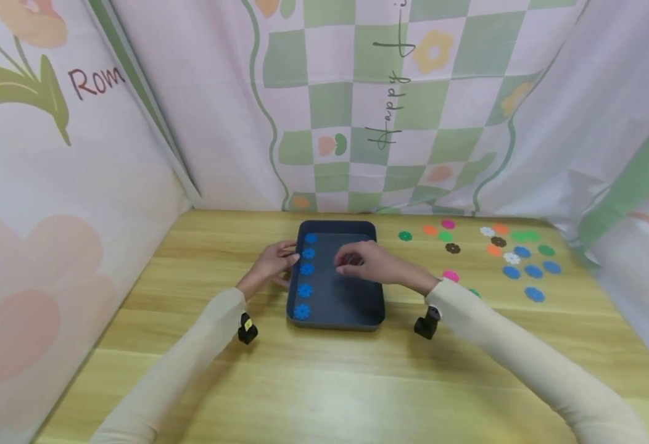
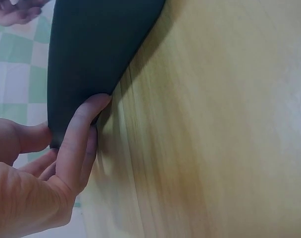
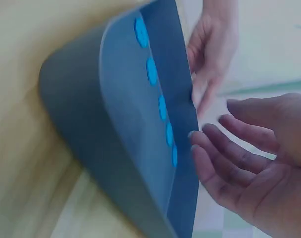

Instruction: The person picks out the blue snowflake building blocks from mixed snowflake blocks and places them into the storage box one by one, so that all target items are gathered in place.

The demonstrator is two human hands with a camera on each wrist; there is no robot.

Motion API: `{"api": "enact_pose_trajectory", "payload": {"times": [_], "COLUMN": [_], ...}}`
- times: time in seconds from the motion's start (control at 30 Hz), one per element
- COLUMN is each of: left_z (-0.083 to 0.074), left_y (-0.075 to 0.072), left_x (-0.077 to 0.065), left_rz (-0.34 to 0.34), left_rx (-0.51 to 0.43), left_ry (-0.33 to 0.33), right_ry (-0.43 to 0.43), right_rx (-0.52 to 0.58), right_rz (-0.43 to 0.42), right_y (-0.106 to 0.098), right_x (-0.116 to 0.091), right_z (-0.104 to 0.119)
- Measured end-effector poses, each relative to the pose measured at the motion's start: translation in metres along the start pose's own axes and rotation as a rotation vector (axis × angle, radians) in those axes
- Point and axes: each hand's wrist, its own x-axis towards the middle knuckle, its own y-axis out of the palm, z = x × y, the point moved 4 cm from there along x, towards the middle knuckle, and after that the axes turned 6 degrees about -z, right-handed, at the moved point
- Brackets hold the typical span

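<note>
A dark rectangular baking tray (image 1: 352, 308) lies lengthwise on the table. Down the left side of its floor runs a column of several blue flower-shaped pieces (image 1: 306, 269), also visible as blue pieces (image 3: 151, 71) in the right wrist view. My left hand (image 1: 271, 264) holds the tray's left wall, thumb at the rim and fingers (image 2: 76, 134) against the outside. Above the middle of the tray hovers my right hand (image 1: 371, 262). Its fingers (image 3: 225, 163) are loosely bent, with a gap between thumb and fingertips and no piece showing there.
Right of the tray, flower-shaped pieces lie scattered: blue ones (image 1: 533, 271), orange ones (image 1: 494, 250), white ones (image 1: 512, 258), brown ones (image 1: 453, 248), greens (image 1: 405, 236) and pinks (image 1: 450, 275). Some sit partly behind the right forearm. A patterned curtain (image 1: 380, 111) closes off the table's back.
</note>
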Motion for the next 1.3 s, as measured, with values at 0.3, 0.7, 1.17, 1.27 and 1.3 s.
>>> {"api": "enact_pose_trajectory", "payload": {"times": [0.3,0.7,1.17,1.27,1.3], "left_z": [-0.001,0.0,0.002,0.002,0.002], "left_y": [0.0,0.0,-0.001,-0.001,-0.001], "left_x": [0.0,0.001,0.002,0.002,0.002], "left_rz": [-0.009,-0.002,-0.005,-0.007,-0.008], "left_rx": [0.042,0.036,0.046,0.054,0.057], "left_ry": [-0.008,-0.001,-0.012,-0.007,-0.004], "right_ry": [0.123,0.283,0.457,0.483,0.485], "right_rx": [-0.019,-0.098,-0.122,-0.089,-0.082], "right_rz": [-0.222,-0.397,-0.538,-0.543,-0.548], "right_y": [-0.052,-0.098,-0.14,-0.145,-0.148], "right_x": [-0.032,-0.099,-0.171,-0.18,-0.183], "right_z": [-0.051,-0.12,-0.198,-0.208,-0.211]}}
